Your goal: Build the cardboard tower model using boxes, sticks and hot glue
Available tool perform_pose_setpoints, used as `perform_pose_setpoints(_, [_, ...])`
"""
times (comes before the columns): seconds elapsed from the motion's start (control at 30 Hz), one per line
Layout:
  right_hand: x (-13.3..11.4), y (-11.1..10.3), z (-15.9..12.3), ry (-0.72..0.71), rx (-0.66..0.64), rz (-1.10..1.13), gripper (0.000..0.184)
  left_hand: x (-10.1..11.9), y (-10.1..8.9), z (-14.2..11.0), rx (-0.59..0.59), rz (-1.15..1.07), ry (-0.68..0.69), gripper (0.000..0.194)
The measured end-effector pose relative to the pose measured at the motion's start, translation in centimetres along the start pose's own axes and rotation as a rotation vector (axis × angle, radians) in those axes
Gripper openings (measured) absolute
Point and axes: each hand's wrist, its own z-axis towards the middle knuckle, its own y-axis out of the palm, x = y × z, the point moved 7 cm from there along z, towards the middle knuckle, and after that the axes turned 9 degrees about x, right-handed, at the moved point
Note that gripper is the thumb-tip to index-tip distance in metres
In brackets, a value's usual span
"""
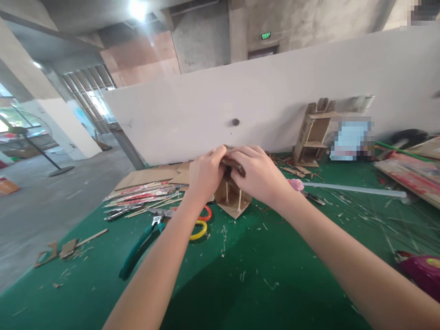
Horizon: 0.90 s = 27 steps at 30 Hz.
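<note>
Both my hands are closed round the top of a small cardboard model [233, 201] that stands on the green table [220, 284]. My left hand [208, 172] grips its upper left side. On the upper right, my right hand [256, 169] curls its fingers over the top edge. Thin pale sticks [239, 200] stand upright inside the model's open lower part. My fingers hide most of the top. Beside my left forearm lie scissors with red and yellow handles [199, 231] and green-handled pliers [139, 250].
A taller cardboard structure [311, 133] stands against the white panel [192, 110]. Flat cardboard [147, 176] and packs of sticks [144, 195] lie at left. A glue stick [357, 189] lies at right, near a purple object [421, 272]. Cardboard scraps [68, 248] sit near the left edge.
</note>
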Motion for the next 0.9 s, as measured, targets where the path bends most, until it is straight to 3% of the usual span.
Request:
perform_pose_setpoints(0.43, [0.2, 0.0, 0.0, -0.015, 0.018, 0.01, 0.038, -0.2, 0.3, -0.4, -0.009, 0.015, -0.063, 0.014])
perform_pose_setpoints(0.9, [0.4, 0.2, -0.3, -0.009, 0.0, -0.016, 0.034, -1.0, 1.0, -0.9, -0.019, -0.019, -0.111, 0.027])
